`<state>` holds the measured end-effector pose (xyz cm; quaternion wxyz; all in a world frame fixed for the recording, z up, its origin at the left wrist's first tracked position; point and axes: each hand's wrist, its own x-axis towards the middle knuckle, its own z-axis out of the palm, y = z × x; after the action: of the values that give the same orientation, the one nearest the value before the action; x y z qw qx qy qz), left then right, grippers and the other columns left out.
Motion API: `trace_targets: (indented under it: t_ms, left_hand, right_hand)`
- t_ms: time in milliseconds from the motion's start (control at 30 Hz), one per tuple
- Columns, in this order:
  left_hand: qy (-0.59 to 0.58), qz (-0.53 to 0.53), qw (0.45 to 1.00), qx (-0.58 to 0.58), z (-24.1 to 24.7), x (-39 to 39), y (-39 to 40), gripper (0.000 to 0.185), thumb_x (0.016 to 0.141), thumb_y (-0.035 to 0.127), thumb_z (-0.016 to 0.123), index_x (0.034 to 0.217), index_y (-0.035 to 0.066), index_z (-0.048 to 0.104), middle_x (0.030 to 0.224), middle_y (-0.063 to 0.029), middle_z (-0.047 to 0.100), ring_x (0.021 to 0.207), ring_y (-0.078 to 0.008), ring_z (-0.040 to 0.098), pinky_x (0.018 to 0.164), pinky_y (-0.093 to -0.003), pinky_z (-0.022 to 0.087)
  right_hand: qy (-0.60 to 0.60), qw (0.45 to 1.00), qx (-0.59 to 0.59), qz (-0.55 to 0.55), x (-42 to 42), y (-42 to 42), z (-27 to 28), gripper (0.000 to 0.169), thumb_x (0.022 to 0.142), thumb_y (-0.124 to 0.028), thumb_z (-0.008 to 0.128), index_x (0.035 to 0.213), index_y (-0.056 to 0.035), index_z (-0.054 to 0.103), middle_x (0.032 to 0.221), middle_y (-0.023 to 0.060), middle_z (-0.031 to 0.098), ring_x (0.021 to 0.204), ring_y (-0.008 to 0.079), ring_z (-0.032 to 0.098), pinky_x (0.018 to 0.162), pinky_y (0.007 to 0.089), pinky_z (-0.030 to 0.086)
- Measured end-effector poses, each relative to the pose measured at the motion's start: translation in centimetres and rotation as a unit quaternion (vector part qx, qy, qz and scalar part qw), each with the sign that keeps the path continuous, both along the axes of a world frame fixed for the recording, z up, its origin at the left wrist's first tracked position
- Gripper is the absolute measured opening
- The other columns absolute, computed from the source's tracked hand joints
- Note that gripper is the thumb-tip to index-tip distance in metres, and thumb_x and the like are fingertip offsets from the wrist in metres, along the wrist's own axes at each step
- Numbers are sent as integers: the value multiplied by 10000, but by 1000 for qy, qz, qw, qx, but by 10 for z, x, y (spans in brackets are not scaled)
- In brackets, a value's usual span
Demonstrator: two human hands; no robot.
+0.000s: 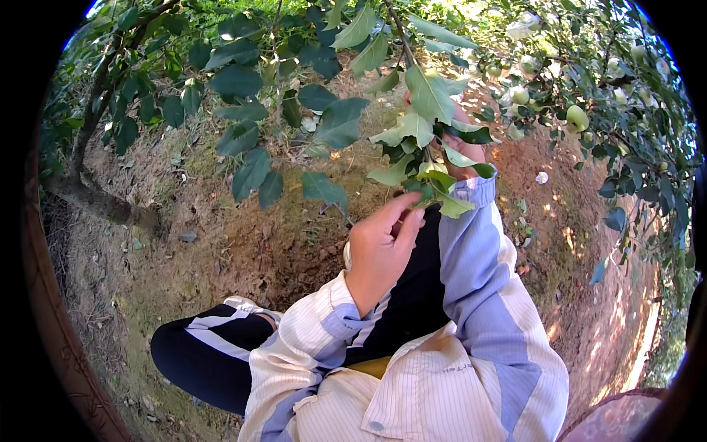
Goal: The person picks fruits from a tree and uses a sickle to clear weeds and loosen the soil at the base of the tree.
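A leafy apple branch [402,33] hangs down in front of me, its broad green leaves [428,95] clustered near the tip. My left hand [380,238] is at the lower end of this cluster, thumb and forefinger close together against the lowest leaves [454,205]. Leaf edges cover the fingertips, so I cannot tell whether they pinch anything. Behind the same leaves, higher and to the right, is my right hand [469,148]. Only parts of it and the wrist show; its fingers are mostly hidden.
Pale green apples [577,119] hang on a tree at the right, some with whitish wrappings. Darker leaves [236,82] droop at the upper left, beside a low, bent trunk [91,200]. My bent legs [201,359] rest over bare soil [248,243].
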<state>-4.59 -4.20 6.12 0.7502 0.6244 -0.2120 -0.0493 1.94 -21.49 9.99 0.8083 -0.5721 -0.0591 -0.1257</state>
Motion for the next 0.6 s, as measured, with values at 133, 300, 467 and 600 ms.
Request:
trace_targets:
  t_ms: [133, 300, 467, 600]
  left_hand:
    - [-16, 52, 998, 17, 0, 11, -6, 208, 753, 5, 584, 960, -1, 562, 828, -61, 543, 583, -74, 513, 512, -209, 415]
    - [-69, 94, 993, 35, -10, 16, -18, 169, 730, -8, 607, 893, -12, 565, 801, -39, 491, 605, -65, 490, 539, -194, 397]
    - [-61, 79, 994, -42, -18, 18, -29, 124, 710, 44, 624, 811, 9, 561, 732, -85, 514, 568, -170, 513, 520, -267, 413]
    - [-102, 83, 991, 25, -28, 20, -9, 113, 724, 48, 612, 818, 13, 561, 729, -85, 509, 566, -177, 500, 523, -271, 408]
  right_hand:
    - [-73, 996, -55, 19, 6, 1, -11, 656, 690, -328, 672, 1187, 0, 397, 1078, 70, 511, 926, 114, 517, 731, 219, 448]
    - [-48, 997, -61, 30, 5, 1, -10, 628, 696, -309, 670, 1183, -12, 408, 1095, 69, 500, 957, 132, 513, 780, 241, 443]
    - [-14, 995, -69, 73, 10, -34, -15, 547, 735, -222, 630, 1187, -16, 400, 1088, 70, 500, 926, 144, 531, 773, 256, 459]
    - [25, 997, 67, 6, 10, -15, -22, 530, 744, -179, 617, 1193, -14, 390, 1096, 75, 496, 943, 158, 526, 790, 272, 460]
